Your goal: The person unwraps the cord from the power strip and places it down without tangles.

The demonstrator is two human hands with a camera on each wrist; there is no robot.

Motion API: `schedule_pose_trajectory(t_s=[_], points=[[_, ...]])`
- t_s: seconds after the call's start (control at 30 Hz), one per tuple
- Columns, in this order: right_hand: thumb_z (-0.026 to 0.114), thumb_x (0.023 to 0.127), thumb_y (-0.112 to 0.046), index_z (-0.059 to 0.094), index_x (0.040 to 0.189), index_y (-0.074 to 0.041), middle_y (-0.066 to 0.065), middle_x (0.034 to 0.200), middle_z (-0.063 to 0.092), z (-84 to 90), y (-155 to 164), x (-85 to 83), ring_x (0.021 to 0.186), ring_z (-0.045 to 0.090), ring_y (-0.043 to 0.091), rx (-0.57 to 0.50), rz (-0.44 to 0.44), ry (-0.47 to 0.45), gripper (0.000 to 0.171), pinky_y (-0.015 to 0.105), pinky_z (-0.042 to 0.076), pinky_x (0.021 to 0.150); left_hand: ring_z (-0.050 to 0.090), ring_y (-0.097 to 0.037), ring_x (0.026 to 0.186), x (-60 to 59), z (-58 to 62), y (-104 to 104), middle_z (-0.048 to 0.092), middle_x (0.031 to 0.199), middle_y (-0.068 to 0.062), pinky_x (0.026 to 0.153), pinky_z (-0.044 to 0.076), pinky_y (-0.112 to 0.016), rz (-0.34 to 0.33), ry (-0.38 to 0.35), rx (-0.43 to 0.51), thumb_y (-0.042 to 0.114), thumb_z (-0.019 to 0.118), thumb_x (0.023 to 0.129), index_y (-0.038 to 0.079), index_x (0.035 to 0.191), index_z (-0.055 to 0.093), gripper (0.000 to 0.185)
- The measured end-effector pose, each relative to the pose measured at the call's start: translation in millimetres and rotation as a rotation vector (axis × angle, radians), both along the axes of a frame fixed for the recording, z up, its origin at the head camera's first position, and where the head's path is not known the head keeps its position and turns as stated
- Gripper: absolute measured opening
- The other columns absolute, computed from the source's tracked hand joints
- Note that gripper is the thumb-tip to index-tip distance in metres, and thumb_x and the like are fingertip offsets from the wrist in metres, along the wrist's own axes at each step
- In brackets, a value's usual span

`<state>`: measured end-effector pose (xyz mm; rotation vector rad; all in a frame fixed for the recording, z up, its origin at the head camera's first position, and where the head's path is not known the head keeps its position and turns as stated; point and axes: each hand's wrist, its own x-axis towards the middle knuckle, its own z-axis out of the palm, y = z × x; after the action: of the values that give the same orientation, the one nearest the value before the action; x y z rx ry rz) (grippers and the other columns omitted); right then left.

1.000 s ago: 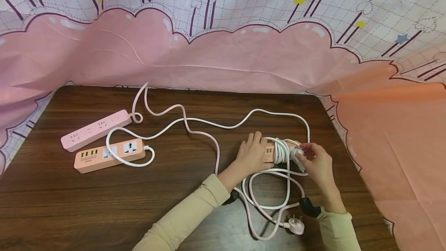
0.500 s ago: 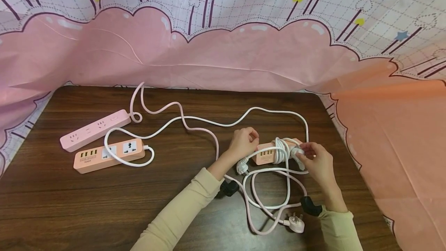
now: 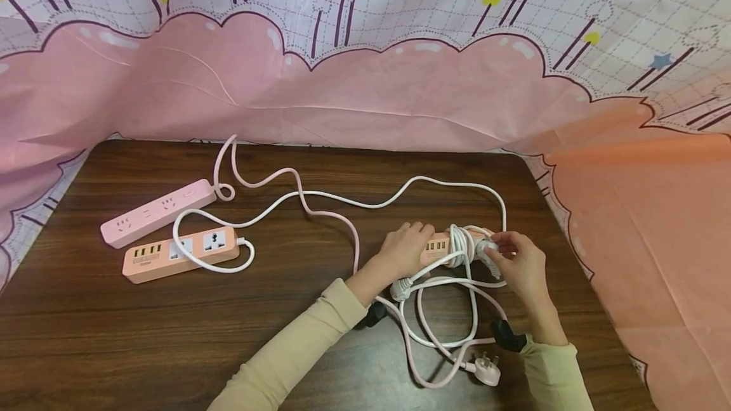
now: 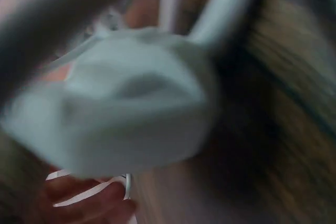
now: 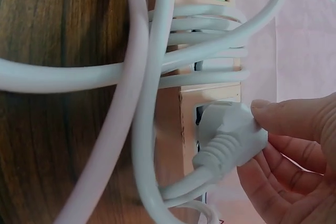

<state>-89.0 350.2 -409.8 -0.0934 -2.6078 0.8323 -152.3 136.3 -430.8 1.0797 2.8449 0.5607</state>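
Note:
An orange power strip (image 3: 437, 250) with USB ports sits at the table's right, several turns of white cord (image 3: 459, 245) wound round its middle. My left hand (image 3: 407, 252) grips its left end, fingers over the top. With thumb and fingers, my right hand (image 3: 522, 265) pinches a white plug (image 5: 231, 129), which stands at the socket face near the strip's right end. Below my left hand hangs a second white plug (image 3: 401, 289), on a cord coming from the windings; in the left wrist view this plug (image 4: 131, 108) looms large and blurred.
Another orange strip (image 3: 171, 255) and a pink strip (image 3: 157, 214) lie at the left, their cords running across the table (image 3: 274, 335). Pink and white cords loop in front of the hands. A pale pink three-pin plug (image 3: 487, 370) lies near the front. Patterned cloth (image 3: 365, 87) hangs behind.
My left hand lifted away leftward from the strip, and has returned to grip its left end. The second white plug came into view, then dropped slightly. My right hand has stayed at its plug.

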Motion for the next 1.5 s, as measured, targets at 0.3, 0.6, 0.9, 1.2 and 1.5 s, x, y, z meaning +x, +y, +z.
schedule_pose_trajectory(t_s=[0.3, 0.6, 0.9, 1.2, 1.5], points=[[0.074, 0.071, 0.004, 0.065, 0.085, 0.006, 0.018, 0.076, 0.065, 3.4, -10.8, -10.8, 0.067, 0.059, 0.026, 0.000, -0.028, 0.013, 0.017, 0.003, 0.036, 0.057, 0.056, -0.019, 0.102, -9.5, -2.2, -7.7, 0.061, 0.116, -0.004, 0.073, 0.053, -0.030, -0.072, 0.122, 0.000, 0.029, 0.075, 0.079, 0.009, 0.122, 0.056, 0.052], [0.071, 0.072, 0.005, 0.065, 0.083, 0.006, 0.019, 0.073, 0.065, 32.3, -33.1, -33.5, 0.066, 0.058, 0.024, -0.026, -0.029, 0.106, 0.013, 0.002, 0.035, 0.058, 0.052, -0.020, 0.106, -31.3, 6.4, -39.7, 0.057, 0.113, -0.009, 0.089, 0.045, -0.029, -0.137, 0.148, 0.443, 0.025, 0.081, 0.072, 0.001, 0.118, 0.057, 0.057], [0.070, 0.072, 0.005, 0.065, 0.086, 0.008, 0.020, 0.076, 0.066, 87.0, -67.9, -52.6, 0.063, 0.051, -0.002, -0.051, 0.043, 0.190, 0.015, 0.002, 0.039, 0.058, 0.052, -0.023, 0.100, -27.8, 33.9, -66.2, 0.057, 0.110, -0.012, 0.088, 0.045, -0.028, -0.073, 0.367, 0.737, 0.016, 0.084, 0.065, -0.001, 0.109, 0.057, 0.054], [0.068, 0.075, 0.003, 0.065, 0.086, 0.006, 0.017, 0.078, 0.065, 116.0, -105.3, -63.4, 0.063, 0.050, -0.006, -0.107, 0.163, 0.226, 0.012, 0.006, 0.041, 0.058, 0.058, -0.020, 0.086, -21.0, 67.2, -106.4, 0.065, 0.093, -0.010, 0.074, 0.049, -0.029, 0.002, 0.395, 0.926, 0.016, 0.088, 0.057, -0.001, 0.099, 0.063, 0.052], [0.075, 0.075, -0.003, 0.065, 0.095, 0.003, 0.014, 0.085, 0.062, 137.4, -135.0, -62.4, 0.074, 0.057, 0.016, -0.066, 0.322, 0.219, 0.024, 0.016, 0.044, 0.063, 0.063, -0.018, 0.079, -16.0, 85.8, -142.4, 0.069, 0.090, -0.012, 0.064, 0.051, -0.028, 0.061, 0.344, 1.068, 0.013, 0.088, 0.056, -0.003, 0.099, 0.066, 0.050]])
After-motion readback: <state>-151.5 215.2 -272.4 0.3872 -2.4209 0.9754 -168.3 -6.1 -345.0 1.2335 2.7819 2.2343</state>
